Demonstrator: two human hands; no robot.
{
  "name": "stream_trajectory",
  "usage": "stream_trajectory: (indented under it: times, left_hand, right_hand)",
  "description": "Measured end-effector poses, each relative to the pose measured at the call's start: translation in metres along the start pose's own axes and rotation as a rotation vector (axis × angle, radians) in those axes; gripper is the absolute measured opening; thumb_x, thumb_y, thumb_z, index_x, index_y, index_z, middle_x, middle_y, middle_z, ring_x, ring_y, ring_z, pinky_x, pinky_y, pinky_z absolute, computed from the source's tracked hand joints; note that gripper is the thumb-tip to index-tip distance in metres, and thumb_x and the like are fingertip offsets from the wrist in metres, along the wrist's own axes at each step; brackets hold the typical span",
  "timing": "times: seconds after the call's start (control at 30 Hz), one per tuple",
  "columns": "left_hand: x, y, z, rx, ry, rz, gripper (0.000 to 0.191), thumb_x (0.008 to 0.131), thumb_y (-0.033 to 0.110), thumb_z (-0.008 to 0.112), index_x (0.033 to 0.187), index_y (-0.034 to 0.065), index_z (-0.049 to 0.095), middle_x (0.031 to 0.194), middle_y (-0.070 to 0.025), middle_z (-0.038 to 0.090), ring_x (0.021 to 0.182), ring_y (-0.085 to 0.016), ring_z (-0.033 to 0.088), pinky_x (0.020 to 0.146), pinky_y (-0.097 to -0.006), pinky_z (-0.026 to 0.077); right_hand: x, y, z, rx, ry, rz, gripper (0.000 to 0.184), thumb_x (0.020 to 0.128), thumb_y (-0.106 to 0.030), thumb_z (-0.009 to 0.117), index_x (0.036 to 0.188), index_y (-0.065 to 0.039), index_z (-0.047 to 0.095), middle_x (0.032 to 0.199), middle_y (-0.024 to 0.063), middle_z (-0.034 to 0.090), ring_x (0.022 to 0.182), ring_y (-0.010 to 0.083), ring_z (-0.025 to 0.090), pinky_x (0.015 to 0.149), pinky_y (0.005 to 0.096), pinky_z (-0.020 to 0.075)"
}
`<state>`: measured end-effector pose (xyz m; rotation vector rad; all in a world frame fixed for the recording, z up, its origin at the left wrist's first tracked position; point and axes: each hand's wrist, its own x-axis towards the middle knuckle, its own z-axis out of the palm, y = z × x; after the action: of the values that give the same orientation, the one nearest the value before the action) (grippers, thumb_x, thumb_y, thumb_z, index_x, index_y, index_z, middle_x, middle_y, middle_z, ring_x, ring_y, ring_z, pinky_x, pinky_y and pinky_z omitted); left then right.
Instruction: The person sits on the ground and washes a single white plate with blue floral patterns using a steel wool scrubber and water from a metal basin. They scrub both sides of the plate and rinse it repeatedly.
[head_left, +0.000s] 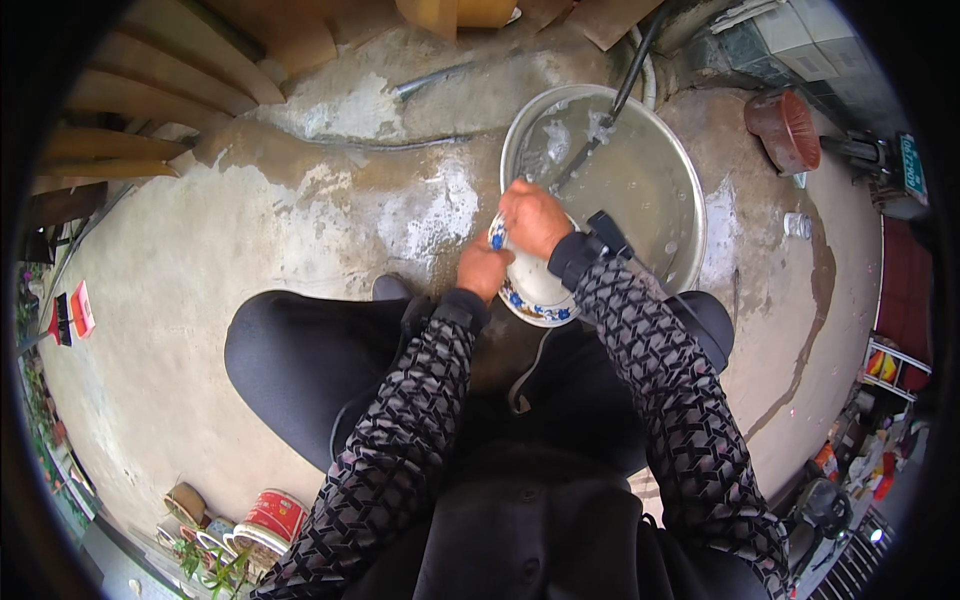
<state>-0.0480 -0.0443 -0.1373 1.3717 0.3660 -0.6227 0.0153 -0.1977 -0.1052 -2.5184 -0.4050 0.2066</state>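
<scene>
A white plate with blue flowers on its rim (546, 312) is tilted between my hands at the near left edge of a large round metal basin (699, 225). My left hand (484, 268) grips the plate's left rim. Over the plate's far part is my right hand (534, 217), its fingers curled at the rim; whether it holds anything else is hidden. Cloudy water (637, 180) fills the basin, with some foam or clear plastic floating in it. A dark hose (636, 64) runs down into the water.
On the wet concrete floor, a red-brown bucket (784, 135) and a small white cup-like container (797, 226) stand to the right. Cardboard or boards (172, 67) lean at the upper left. Potted plants and a red-and-white tub (270, 517) are at the lower left.
</scene>
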Motion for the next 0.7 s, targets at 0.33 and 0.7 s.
stream_trajectory:
  times: [0.33,0.7]
  left_hand:
    - [-0.001,0.002,0.004,-0.119,-0.041,-0.015,0.044,0.085,-0.006,0.064,0.128,-0.0022,0.066,0.104,-0.0064,0.075,0.092,-0.017,0.068,0.087,-0.0315,0.053]
    - [-0.002,-0.001,0.001,-0.047,0.011,0.058,0.041,0.084,-0.004,0.064,0.125,-0.0027,0.068,0.104,-0.009,0.075,0.09,-0.018,0.068,0.085,-0.0333,0.054]
  right_hand:
    - [-0.002,0.004,0.0,-0.086,0.048,0.039,0.004,0.082,0.0,0.066,0.082,-0.004,0.064,0.088,0.0157,0.062,0.086,0.0403,0.064,0.075,0.0499,0.0529]
    - [0.005,0.0,-0.003,0.001,-0.002,-0.182,0.003,0.081,-0.007,0.066,0.081,-0.004,0.067,0.092,0.0152,0.064,0.094,0.0378,0.066,0.08,0.0491,0.0548]
